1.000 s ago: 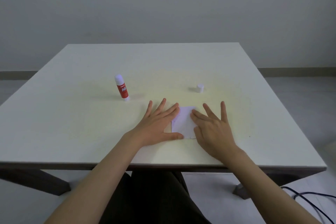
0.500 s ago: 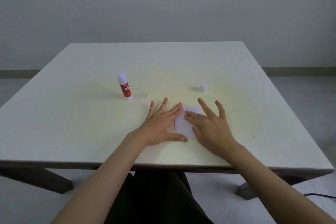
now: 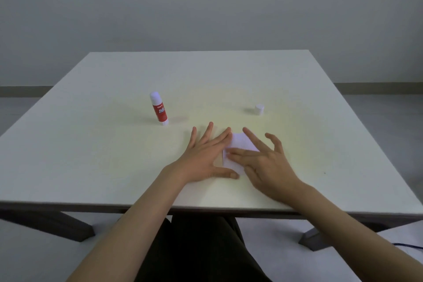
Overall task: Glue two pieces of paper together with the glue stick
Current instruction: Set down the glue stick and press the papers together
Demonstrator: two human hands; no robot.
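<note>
A small white paper lies flat on the table near its front middle. My left hand rests flat beside it, fingers spread, its thumb and forefinger along the paper's left and near edges. My right hand lies over the paper's right part, with two fingertips pressing on its middle. A red and white glue stick stands upright to the far left of the paper, without its cap. The white cap sits apart on the table, beyond my right hand.
The white table has its front edge close to my body. Dark table legs show under it. A blue cable lies on the floor at the lower right.
My right hand has slid leftward over the paper, its fingertips now pressing on the middle. My left hand has stayed flat at the paper's left edge.
</note>
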